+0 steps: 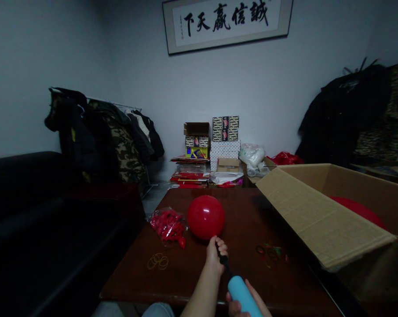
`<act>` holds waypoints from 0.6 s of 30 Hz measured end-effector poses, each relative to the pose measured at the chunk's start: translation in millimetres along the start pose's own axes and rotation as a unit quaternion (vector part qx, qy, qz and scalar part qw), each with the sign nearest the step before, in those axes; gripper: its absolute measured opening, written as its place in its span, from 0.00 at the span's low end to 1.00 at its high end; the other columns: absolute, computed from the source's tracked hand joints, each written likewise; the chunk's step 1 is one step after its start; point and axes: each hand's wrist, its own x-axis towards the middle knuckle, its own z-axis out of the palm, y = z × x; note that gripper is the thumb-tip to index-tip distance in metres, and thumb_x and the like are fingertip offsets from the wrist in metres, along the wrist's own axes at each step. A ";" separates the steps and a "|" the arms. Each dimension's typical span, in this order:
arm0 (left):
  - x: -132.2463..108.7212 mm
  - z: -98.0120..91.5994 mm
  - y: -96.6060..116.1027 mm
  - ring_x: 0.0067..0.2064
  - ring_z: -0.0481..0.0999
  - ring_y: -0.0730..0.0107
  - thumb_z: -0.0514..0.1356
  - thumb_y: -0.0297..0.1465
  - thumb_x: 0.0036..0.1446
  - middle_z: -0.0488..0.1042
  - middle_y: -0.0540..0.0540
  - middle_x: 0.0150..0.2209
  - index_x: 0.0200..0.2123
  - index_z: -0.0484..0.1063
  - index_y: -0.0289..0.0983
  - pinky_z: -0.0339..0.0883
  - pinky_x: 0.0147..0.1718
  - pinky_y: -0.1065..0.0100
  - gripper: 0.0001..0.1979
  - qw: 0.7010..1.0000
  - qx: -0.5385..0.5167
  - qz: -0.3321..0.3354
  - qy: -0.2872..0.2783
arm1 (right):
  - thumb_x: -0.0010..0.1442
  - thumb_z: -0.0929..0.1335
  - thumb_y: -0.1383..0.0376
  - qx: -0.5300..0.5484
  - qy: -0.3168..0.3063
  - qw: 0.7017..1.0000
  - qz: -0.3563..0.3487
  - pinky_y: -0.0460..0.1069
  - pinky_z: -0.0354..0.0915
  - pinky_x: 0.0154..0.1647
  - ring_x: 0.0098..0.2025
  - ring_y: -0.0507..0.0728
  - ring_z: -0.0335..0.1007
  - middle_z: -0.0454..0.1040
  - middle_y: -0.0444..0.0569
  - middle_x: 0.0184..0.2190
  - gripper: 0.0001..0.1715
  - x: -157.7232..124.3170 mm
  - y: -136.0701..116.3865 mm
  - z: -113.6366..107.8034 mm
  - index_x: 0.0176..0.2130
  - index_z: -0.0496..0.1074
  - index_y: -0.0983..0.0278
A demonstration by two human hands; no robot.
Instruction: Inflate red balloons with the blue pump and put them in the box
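A round red balloon (pixel 206 216) sits inflated on the black nozzle of a light blue hand pump (pixel 243 296) above the dark wooden table (pixel 192 273). My left hand (pixel 215 255) is closed in a pinch around the balloon's neck where it meets the nozzle. At the bottom edge my right hand (pixel 236 305) wraps round the pump's blue barrel, fingers partly hidden behind it. A clear bag of uninflated red balloons (pixel 167 224) lies on the table just left of the balloon.
A large open cardboard box (pixel 320 215) with a red balloon (pixel 360 210) inside fills the right. Yellow rubber bands (pixel 158 261) and coloured rubber bands (pixel 271 254) lie on the table. Stacked boxes (pixel 215 147) stand at the wall. A black sofa (pixel 37 220) is left, with coats hanging behind it.
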 end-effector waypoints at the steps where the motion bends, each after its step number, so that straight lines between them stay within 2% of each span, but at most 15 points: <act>1: -0.9 -0.9 -1.9 0.13 0.51 0.85 0.54 0.28 0.54 0.52 0.57 0.16 0.22 0.54 0.37 0.42 0.10 0.82 0.11 1.000 0.000 -0.004 0.002 | 0.39 0.76 0.52 0.020 -0.021 1.000 0.009 0.36 0.53 0.17 0.16 0.41 0.59 0.69 0.41 0.19 0.32 3.5 -2.3 4.0 0.35 0.70 0.75; 4: -1.3 -5.7 -4.9 0.13 0.51 0.84 0.53 0.29 0.55 0.51 0.57 0.16 0.22 0.53 0.38 0.41 0.10 0.82 0.12 1.000 0.019 -0.018 -0.002 | 0.42 0.75 0.54 0.058 -0.066 0.996 0.018 0.36 0.54 0.17 0.18 0.42 0.62 0.71 0.42 0.23 0.30 17.1 -9.2 7.8 0.36 0.68 0.74; 8: 1.6 -13.4 -3.0 0.13 0.51 0.84 0.56 0.31 0.53 0.52 0.57 0.16 0.22 0.54 0.38 0.41 0.11 0.81 0.12 0.998 0.061 -0.003 -0.014 | 0.44 0.74 0.54 0.066 -0.079 0.994 0.034 0.35 0.55 0.19 0.19 0.41 0.62 0.71 0.41 0.23 0.30 31.7 -13.3 1.8 0.38 0.66 0.73; 11: 3.0 -15.5 -1.2 0.13 0.50 0.84 0.55 0.32 0.54 0.51 0.58 0.16 0.22 0.53 0.38 0.39 0.11 0.80 0.13 0.997 0.076 0.005 0.008 | 0.42 0.75 0.55 0.060 -0.082 0.994 0.036 0.35 0.54 0.18 0.18 0.41 0.62 0.71 0.41 0.22 0.30 34.1 -10.1 -2.4 0.36 0.67 0.74; 15: 2.5 -12.3 -0.9 0.13 0.50 0.84 0.52 0.31 0.57 0.51 0.57 0.16 0.22 0.53 0.38 0.38 0.11 0.81 0.12 0.997 0.072 0.002 0.024 | 0.34 0.77 0.51 0.010 -0.005 1.000 0.009 0.36 0.54 0.16 0.17 0.42 0.61 0.71 0.43 0.19 0.34 28.5 -5.3 -12.2 0.32 0.70 0.75; 18: 2.9 -7.8 1.0 0.13 0.50 0.84 0.51 0.31 0.57 0.52 0.57 0.16 0.22 0.53 0.38 0.38 0.11 0.81 0.12 0.998 0.059 0.012 0.028 | 0.28 0.78 0.49 -0.065 0.078 0.995 -0.022 0.38 0.62 0.23 0.20 0.46 0.67 0.72 0.48 0.17 0.33 20.2 -5.3 -29.5 0.23 0.72 0.74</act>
